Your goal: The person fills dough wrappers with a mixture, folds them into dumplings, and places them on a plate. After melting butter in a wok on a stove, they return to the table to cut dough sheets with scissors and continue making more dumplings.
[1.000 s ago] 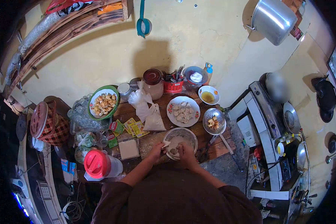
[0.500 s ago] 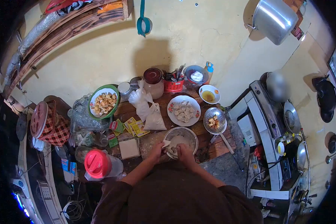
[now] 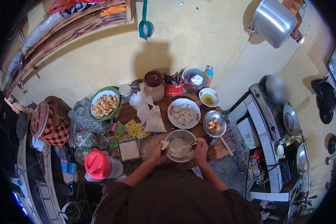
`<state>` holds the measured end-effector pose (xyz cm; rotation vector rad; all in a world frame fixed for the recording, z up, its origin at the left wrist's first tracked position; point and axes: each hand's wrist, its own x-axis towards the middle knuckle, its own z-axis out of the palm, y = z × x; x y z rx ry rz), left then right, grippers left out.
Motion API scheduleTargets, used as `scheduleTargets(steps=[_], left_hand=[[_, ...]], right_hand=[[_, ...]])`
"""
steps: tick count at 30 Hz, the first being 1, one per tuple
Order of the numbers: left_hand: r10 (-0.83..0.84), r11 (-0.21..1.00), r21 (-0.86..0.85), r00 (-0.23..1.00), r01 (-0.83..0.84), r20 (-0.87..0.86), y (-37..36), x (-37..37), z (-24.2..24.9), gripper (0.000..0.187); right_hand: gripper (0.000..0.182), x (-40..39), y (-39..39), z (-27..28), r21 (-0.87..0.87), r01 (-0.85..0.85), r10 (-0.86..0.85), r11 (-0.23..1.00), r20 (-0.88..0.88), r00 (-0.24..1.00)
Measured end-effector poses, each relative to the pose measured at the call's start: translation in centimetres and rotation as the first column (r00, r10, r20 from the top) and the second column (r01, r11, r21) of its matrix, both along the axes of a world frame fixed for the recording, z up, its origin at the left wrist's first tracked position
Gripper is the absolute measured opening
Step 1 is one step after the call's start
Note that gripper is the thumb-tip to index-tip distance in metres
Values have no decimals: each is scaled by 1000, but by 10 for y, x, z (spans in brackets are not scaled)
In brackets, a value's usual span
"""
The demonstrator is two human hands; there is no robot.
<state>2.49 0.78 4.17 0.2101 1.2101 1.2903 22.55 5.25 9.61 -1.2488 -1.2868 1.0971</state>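
My left hand (image 3: 155,153) is closed on a small pale wrapper (image 3: 164,144) at the left rim of a metal bowl. That metal bowl (image 3: 180,159) holds a pale, thick mixture. My right hand (image 3: 201,151) grips a spoon (image 3: 188,145), whose far end reaches over the mixture from the right. Just behind the bowl, a floral plate (image 3: 196,121) carries several folded pale dumplings (image 3: 183,114). A stack of square wrappers (image 3: 130,150) lies left of my left hand.
To the right, a strainer (image 3: 214,122) with browned pieces rests over a bowl. A green-rimmed bowl (image 3: 116,106) of browned pieces, plastic bags (image 3: 155,120), seasoning packets (image 3: 139,130) and a red-lidded pitcher (image 3: 97,164) are at left. The stove (image 3: 258,98) stands at far right.
My right hand has moved right, from over the bowl to its right side, and the spoon now shows. My left hand stays near the left rim with the wrapper.
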Motion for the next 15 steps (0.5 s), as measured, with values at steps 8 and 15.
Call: scheduleTargets(steps=[8, 15], left_hand=[[-110, 986, 101, 977, 130, -181, 3, -13, 46, 22], [-267, 955, 164, 956, 246, 121, -8, 2, 115, 27]], right_hand=[[24, 25, 5, 75, -138, 58, -115, 989, -453, 884], [21, 22, 2, 88, -148, -44, -67, 988, -666, 743]])
